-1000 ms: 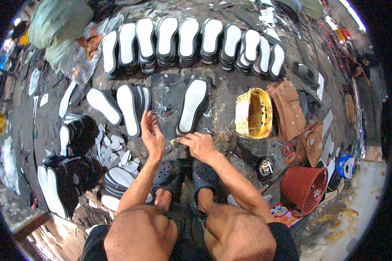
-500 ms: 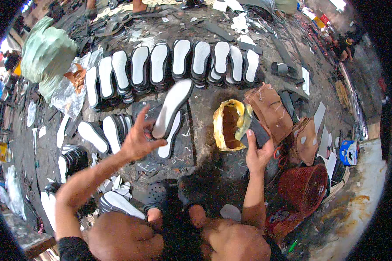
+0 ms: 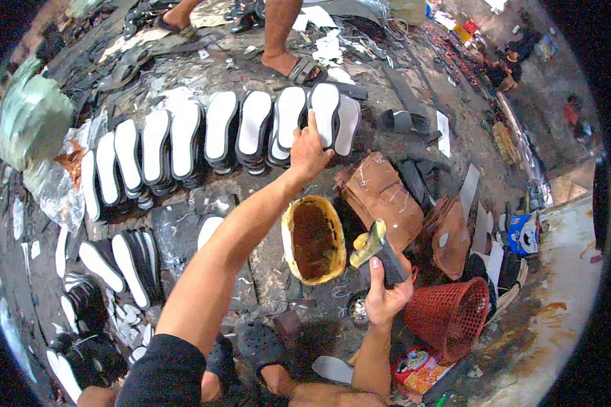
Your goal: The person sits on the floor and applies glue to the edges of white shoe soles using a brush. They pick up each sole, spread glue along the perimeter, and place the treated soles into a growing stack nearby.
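My left hand [image 3: 310,154] reaches across to the row of stacked shoe soles. Its index finger lies along a white-topped shoe sole [image 3: 325,112] near the row's right end, the thumb by the heel edge; the grip beneath is partly hidden. My right hand [image 3: 389,296] is closed on a dark, flat glue spreader [image 3: 387,261] whose tip is coated with yellow glue. Just left of that tip stands an oval glue pot [image 3: 288,251], its rim caked yellow and its inside brown. Another white sole [image 3: 211,230] lies on a dark mat, partly behind my left forearm.
More soles [image 3: 134,264] lie in piles at the left. Brown sheets [image 3: 380,197] and a red mesh basket [image 3: 441,308] are at the right. Beyond the row stands another person's sandalled foot [image 3: 292,66]. A pale green sack [image 3: 30,122] sits far left.
My left hand has moved from above the mat to the far row, and the sole it held no longer hangs there. The spreader has come away from the pot's rim. Another person's legs have appeared.
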The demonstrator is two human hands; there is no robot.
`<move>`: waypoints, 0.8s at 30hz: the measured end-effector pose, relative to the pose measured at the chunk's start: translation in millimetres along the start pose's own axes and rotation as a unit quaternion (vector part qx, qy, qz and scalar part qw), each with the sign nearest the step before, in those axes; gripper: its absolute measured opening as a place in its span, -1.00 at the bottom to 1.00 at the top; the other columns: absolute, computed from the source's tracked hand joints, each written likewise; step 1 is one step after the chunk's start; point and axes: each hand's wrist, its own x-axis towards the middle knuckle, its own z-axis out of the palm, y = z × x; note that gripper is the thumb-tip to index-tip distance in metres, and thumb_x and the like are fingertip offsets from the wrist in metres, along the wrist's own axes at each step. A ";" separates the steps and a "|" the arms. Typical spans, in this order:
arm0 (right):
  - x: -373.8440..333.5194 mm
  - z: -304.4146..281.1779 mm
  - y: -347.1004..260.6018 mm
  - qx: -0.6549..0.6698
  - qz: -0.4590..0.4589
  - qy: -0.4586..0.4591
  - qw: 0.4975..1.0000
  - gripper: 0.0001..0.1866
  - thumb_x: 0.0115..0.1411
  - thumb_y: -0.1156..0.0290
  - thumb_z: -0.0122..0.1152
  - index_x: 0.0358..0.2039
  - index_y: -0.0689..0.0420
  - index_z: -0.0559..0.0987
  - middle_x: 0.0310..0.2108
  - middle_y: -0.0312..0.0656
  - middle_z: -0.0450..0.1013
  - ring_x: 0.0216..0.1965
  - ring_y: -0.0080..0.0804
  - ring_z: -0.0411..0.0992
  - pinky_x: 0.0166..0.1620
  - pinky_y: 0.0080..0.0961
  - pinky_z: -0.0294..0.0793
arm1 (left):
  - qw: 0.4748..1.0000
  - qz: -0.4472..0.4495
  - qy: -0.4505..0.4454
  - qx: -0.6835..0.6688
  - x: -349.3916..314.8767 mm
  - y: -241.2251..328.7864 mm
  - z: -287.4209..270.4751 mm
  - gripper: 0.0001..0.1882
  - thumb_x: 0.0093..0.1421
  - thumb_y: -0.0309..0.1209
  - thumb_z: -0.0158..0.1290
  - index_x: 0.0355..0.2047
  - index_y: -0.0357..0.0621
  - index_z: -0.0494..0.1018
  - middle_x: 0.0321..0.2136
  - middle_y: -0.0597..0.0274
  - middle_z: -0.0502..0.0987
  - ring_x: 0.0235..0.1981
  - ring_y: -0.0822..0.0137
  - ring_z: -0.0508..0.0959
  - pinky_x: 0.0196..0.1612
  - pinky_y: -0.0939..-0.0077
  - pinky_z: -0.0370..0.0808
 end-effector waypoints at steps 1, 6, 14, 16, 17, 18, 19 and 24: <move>0.2 -3.7 -0.5 0.006 0.006 0.009 1.000 -0.73 0.23 0.55 0.27 -0.07 0.31 0.53 -0.15 -0.08 0.57 -0.15 -0.39 0.53 -0.03 -0.42 0.54 | 0.999 -0.026 -0.030 0.018 2.1 5.6 7.2 0.25 -0.11 -0.38 0.42 0.39 -0.42 -0.24 -0.04 -0.27 0.46 0.02 -0.23 0.43 0.12 0.10 0.43; 3.9 -1.5 7.3 0.008 0.023 0.006 1.000 -0.68 0.24 0.50 0.27 -0.02 0.31 0.51 -0.14 -0.09 0.56 -0.14 -0.34 0.53 -0.01 -0.41 0.52 | 0.993 0.096 -0.037 0.060 -31.4 13.2 -10.5 0.04 -0.05 -0.41 0.37 0.35 -0.32 0.00 0.17 -0.29 0.30 0.12 -0.24 0.38 0.19 0.09 0.40; 12.1 101.5 7.0 0.016 0.004 -0.164 0.986 -0.60 0.18 0.55 0.24 0.05 0.28 0.43 -0.12 -0.15 0.49 -0.08 -0.38 0.46 0.05 -0.41 0.43 | 0.897 0.164 -0.390 0.128 -199.9 -37.2 -281.0 -0.40 0.07 -0.33 0.23 0.15 -0.16 0.41 0.06 -0.03 0.49 0.06 -0.04 0.47 0.12 0.11 0.46; 10.2 155.1 3.0 0.033 0.021 -0.244 0.969 -0.66 0.18 0.52 0.25 -0.03 0.32 0.48 -0.19 -0.13 0.54 -0.14 -0.40 0.49 -0.01 -0.44 0.46 | 0.887 0.091 -0.430 0.142 -248.6 -47.3 -332.3 -0.43 0.08 -0.33 0.22 0.13 -0.16 0.43 -0.02 0.00 0.55 0.00 -0.02 0.52 0.07 0.13 0.49; 5.3 185.5 2.7 0.045 0.037 -0.278 0.959 -0.68 0.18 0.51 0.26 -0.06 0.34 0.50 -0.21 -0.10 0.56 -0.17 -0.41 0.51 -0.03 -0.46 0.47 | 0.886 0.068 -0.432 0.150 -274.0 -51.6 -349.8 -0.44 0.08 -0.33 0.23 0.12 -0.15 0.44 -0.05 0.02 0.57 -0.03 -0.01 0.53 0.05 0.14 0.50; 6.9 212.3 14.4 0.029 0.008 -0.303 0.952 -0.58 0.17 0.42 0.28 0.01 0.34 0.49 -0.15 0.03 0.55 -0.11 -0.21 0.53 0.01 -0.36 0.48 | 0.906 0.042 -0.401 0.129 -300.0 -57.3 -353.5 -0.44 0.07 -0.33 0.24 0.11 -0.13 0.45 -0.07 0.01 0.58 -0.05 0.00 0.54 0.03 0.15 0.51; 5.3 233.5 36.5 0.006 -0.019 -0.324 0.946 -0.48 0.16 0.33 0.30 0.08 0.34 0.47 -0.08 0.17 0.55 -0.05 -0.02 0.55 0.06 -0.26 0.48 | 0.922 0.015 -0.376 0.089 -316.5 -51.9 -349.8 -0.44 0.08 -0.32 0.25 0.12 -0.09 0.45 -0.07 0.02 0.58 -0.04 0.00 0.54 0.03 0.14 0.50; -40.5 310.9 67.4 -0.261 -0.084 -0.415 0.867 -0.54 0.13 0.24 0.28 0.03 0.11 0.52 -0.25 0.16 0.57 -0.17 0.12 0.55 -0.11 -0.03 0.52 | 0.971 -0.090 -0.216 -0.044 -428.9 -61.1 -281.0 -0.44 0.16 -0.28 0.23 0.18 -0.06 0.42 -0.02 0.01 0.57 -0.05 -0.01 0.55 0.04 0.16 0.49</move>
